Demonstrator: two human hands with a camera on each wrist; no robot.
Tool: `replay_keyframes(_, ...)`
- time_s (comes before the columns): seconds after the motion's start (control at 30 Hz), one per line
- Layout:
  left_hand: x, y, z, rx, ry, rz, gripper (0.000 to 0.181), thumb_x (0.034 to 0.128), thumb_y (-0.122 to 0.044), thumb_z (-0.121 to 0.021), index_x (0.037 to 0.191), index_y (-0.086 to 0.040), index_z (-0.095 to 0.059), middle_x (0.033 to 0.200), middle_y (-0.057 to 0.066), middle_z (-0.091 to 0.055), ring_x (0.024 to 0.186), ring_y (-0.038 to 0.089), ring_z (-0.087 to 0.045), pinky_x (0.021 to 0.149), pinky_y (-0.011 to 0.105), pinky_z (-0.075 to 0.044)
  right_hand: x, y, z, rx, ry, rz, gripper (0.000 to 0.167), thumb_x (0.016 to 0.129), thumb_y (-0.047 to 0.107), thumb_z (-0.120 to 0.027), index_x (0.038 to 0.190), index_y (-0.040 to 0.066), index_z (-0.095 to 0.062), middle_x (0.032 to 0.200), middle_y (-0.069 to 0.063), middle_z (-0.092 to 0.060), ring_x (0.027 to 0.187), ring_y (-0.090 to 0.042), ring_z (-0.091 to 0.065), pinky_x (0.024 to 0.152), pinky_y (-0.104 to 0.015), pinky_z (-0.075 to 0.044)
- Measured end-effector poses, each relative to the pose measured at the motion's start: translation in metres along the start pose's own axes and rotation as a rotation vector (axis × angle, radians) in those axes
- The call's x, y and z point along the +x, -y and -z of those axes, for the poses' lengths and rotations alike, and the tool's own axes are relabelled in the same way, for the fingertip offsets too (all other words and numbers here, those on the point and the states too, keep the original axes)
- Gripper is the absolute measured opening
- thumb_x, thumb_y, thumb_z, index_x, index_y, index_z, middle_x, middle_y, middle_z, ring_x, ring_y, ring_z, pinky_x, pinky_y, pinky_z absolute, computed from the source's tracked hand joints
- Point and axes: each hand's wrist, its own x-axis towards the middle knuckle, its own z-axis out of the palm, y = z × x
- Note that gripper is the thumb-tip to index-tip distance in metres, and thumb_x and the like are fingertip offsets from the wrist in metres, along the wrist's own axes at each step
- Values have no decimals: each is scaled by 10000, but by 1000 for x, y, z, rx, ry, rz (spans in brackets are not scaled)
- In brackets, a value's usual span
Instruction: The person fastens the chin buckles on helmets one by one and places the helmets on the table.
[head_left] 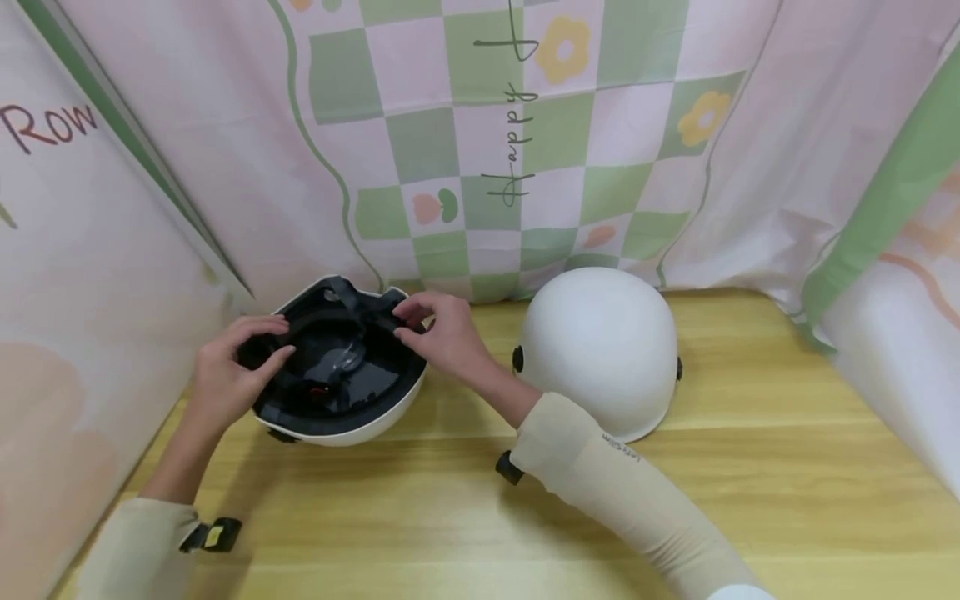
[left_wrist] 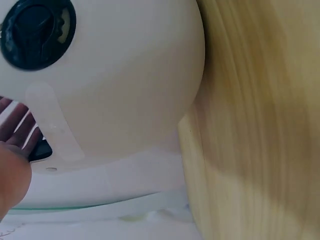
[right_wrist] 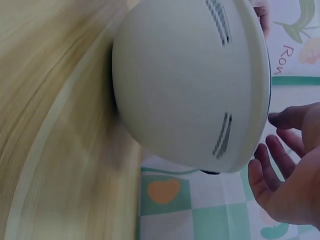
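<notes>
An upturned white helmet (head_left: 375,429) lies at the left of the table, its black lining (head_left: 375,375) facing up. A black strap (head_left: 348,300) crosses the top of its opening. My left hand (head_left: 228,367) is at the helmet's left rim, thumb and fingers spread around a black part there. At the right rim, beside the strap, is my right hand (head_left: 446,333), with thumb and fingertips apart. The right wrist view shows the right fingers (right_wrist: 272,172) loosely bent near the rim of the vented shell (right_wrist: 185,85). Contact with the strap is unclear.
A second white helmet (head_left: 600,350) sits dome up to the right, close to my right forearm. Both rest on a wooden table (head_left: 420,517). Patterned cloth (head_left: 487,142) hangs behind and at both sides. A black round fitting (left_wrist: 37,32) shows on the upturned helmet's shell.
</notes>
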Motion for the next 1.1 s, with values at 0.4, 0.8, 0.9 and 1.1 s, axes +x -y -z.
replay_keyframes(0.4,1,4,11,41,-23,19,261,727,145,-772,967,65,-706,1004,115,-704,1068,-209,-519,991,33,-373,5,-11,9,-67,-41,-86,301,880,115,-725,1180,106,-704,1225,-94,-655,1090,-233,-641,808,-337,-553)
replay_keyframes(0.8,-20,16,25,51,16,257,335,830,20,-745,1155,50,-672,1157,-201,-554,1099,-196,-449,872,-19,-382,2,-16,10,-33,151,-144,418,929,143,-678,1338,115,-600,1296,-96,-649,1142,-289,-632,947,-423,-549)
replay_keyframes(0.9,-25,18,26,46,61,303,376,872,-45,-731,1228,32,-640,1180,-203,-550,1098,-214,-439,856,-29,-399,1,-14,10,-58,183,-169,454,926,151,-678,1368,152,-576,1321,-76,-630,1136,-273,-627,901,-390,-562)
replay_keyframes(1.1,-30,19,24,-42,111,368,408,935,-102,-668,1318,16,-589,1117,-330,-550,1040,-205,-524,829,-11,-442,-1,-13,13,-87,254,-216,633,898,138,-645,1494,184,-437,1409,-87,-566,1166,-297,-602,927,-405,-548)
